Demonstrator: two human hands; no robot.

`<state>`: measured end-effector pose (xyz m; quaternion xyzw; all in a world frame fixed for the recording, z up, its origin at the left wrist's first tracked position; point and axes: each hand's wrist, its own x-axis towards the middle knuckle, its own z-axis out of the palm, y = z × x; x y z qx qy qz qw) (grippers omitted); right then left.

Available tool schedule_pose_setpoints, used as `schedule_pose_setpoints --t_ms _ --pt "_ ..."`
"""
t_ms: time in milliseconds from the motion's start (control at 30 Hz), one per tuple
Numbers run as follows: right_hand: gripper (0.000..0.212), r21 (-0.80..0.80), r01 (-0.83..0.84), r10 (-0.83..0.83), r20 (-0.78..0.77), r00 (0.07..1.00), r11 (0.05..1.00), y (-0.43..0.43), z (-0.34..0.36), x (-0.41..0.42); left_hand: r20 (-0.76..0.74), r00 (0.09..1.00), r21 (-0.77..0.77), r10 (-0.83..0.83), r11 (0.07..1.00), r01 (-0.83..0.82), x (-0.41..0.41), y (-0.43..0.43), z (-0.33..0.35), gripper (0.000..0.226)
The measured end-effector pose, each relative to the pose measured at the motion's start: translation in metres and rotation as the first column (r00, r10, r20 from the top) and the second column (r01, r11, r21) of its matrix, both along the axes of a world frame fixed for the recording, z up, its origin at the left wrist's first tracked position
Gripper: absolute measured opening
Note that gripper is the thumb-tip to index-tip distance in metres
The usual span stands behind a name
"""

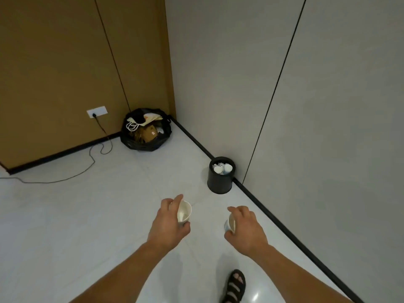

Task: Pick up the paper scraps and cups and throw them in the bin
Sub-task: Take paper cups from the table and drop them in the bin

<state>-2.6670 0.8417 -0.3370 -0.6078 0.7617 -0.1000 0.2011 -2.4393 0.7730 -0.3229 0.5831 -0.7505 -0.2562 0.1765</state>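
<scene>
Two walls meet in a corner: a brown panelled wall (54,62) on the left and a pale grey wall (218,73) on the right. Each carries a thin dark vertical seam, one on the brown (111,53) and one on the grey (277,84). A black skirting (284,226) runs along the foot of both. The floor (65,215) is glossy white tile, with a bright glare spot (255,296) near the bottom edge. Low on the brown wall sits a white socket plate (97,111); a dark cable (65,180) hangs from it and trails leftward across the floor. In the corner stands an open black rubbish bag (146,130) stuffed with brown paper and white cord loops.
</scene>
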Motion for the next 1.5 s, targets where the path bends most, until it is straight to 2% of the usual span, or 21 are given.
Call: schedule_pose_setpoints --t_ms 300,467,667,833,967,1167,1333,1500 --pt "0.072 -0.017 -0.02 0.02 -0.024 1.0 1.0 -0.161 0.007 -0.13 0.048 0.998 -0.023 -0.034 0.999 0.035 -0.151 -0.158 0.0 0.079" --pt "0.071 0.01 -0.008 0.009 -0.029 1.0 1.0 -0.236 0.002 -0.177 0.044 0.997 -0.008 -0.066 0.998 0.066 -0.202 -0.23 -0.012 0.078" --pt "0.07 0.044 0.009 -0.008 -0.032 0.999 0.999 -0.343 -0.026 -0.218 0.035 0.991 0.037 -0.133 0.991 0.132 -0.249 -0.345 -0.054 0.078" --pt "0.071 0.146 0.047 -0.045 -0.016 0.999 0.988 -0.435 -0.069 -0.246 0.061 0.974 0.105 -0.218 0.972 0.211 -0.284 -0.447 -0.099 0.077" --pt "0.071 0.202 0.082 -0.09 0.031 0.995 0.976 -0.491 -0.117 -0.266 0.079 0.972 0.154 -0.221 0.966 0.208 -0.301 -0.506 -0.143 0.077" --pt "0.067 0.179 0.108 -0.124 0.081 0.989 0.978 -0.572 -0.243 -0.3 0.089 0.968 0.147 -0.234 0.965 0.219 -0.34 -0.569 -0.265 0.076" --pt "0.067 0.125 0.075 -0.085 0.075 0.994 0.989 -0.621 -0.368 -0.321 0.04 0.978 0.157 -0.203 0.968 0.195 -0.376 -0.6 -0.385 0.072" --pt "0.069 0.112 -0.034 0.031 0.029 0.999 0.993 -0.636 -0.472 -0.337 0.071 0.973 0.153 -0.222 0.966 0.209 -0.397 -0.602 -0.503 0.077"
